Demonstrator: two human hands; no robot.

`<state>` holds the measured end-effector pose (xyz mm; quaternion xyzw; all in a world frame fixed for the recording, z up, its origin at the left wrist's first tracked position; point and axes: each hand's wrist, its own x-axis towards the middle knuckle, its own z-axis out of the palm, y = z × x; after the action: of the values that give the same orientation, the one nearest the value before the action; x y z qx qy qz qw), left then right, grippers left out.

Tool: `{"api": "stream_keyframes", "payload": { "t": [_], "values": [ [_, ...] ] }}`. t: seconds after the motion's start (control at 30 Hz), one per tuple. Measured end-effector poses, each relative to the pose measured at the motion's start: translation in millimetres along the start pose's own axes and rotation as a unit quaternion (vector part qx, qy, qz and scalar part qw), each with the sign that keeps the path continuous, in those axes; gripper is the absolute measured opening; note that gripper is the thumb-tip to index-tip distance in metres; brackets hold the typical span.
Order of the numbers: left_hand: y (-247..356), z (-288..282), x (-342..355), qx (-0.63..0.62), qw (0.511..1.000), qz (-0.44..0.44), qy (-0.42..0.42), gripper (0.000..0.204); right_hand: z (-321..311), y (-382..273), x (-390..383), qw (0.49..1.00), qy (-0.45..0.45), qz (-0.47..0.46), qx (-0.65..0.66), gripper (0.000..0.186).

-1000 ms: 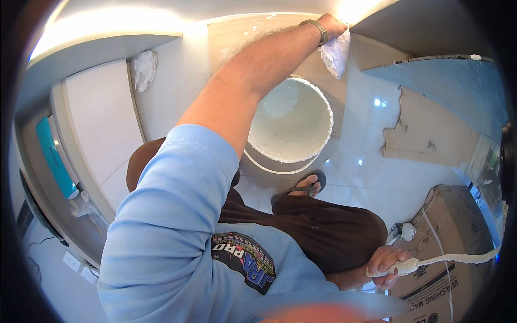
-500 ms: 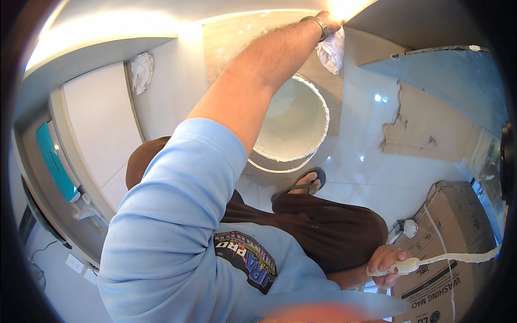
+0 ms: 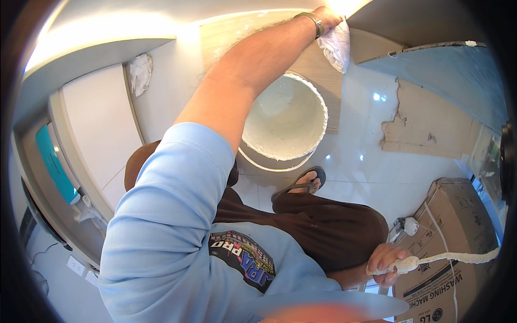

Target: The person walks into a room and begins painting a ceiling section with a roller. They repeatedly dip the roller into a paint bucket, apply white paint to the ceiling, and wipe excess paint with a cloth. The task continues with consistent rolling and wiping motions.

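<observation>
My left arm reaches up and across, and my left hand [image 3: 327, 19] is closed on a white rag [image 3: 336, 47] beside the lit ledge. The rag hangs crumpled below the fingers, which are partly lost in glare. Below that forearm stands a white bucket [image 3: 291, 118], its rim and inner wall coated with pale paint-like residue. At the lower right, my right hand [image 3: 386, 262] wraps round a handle with a long thin stem [image 3: 458, 257], all crusted white, like a paint roller's frame. Its far end runs to the picture's right edge, so no working head shows.
A big cardboard box [image 3: 449, 215] stands at the right, near my right hand. Torn cardboard [image 3: 425, 121] lies on the tiled floor, and a board [image 3: 333, 102] lies under the bucket. A crumpled white cloth [image 3: 141, 74] lies by the cabinet panel [image 3: 102, 107] at left.
My left forearm has shifted slightly left, uncovering more of the bucket. The rag has swung a little to the right. My right hand keeps its grip in the same place.
</observation>
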<state>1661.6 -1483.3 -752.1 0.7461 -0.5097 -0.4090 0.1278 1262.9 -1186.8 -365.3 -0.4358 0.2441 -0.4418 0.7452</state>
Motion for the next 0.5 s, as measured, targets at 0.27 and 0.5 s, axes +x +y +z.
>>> {"api": "stream_keyframes", "payload": {
  "t": [0.27, 0.5],
  "values": [
    [33, -22, -21, -0.255, 0.962, -0.093, 0.018, 0.016, -1, 1, 0, 1.0, 0.013, -0.001, -0.002, 0.046],
    [30, -35, -28, 0.186, 0.958, 0.201, 0.082, 0.024, -1, 1, 5, 1.0, 0.03, 0.005, -0.002, 0.044]
  ]
}}
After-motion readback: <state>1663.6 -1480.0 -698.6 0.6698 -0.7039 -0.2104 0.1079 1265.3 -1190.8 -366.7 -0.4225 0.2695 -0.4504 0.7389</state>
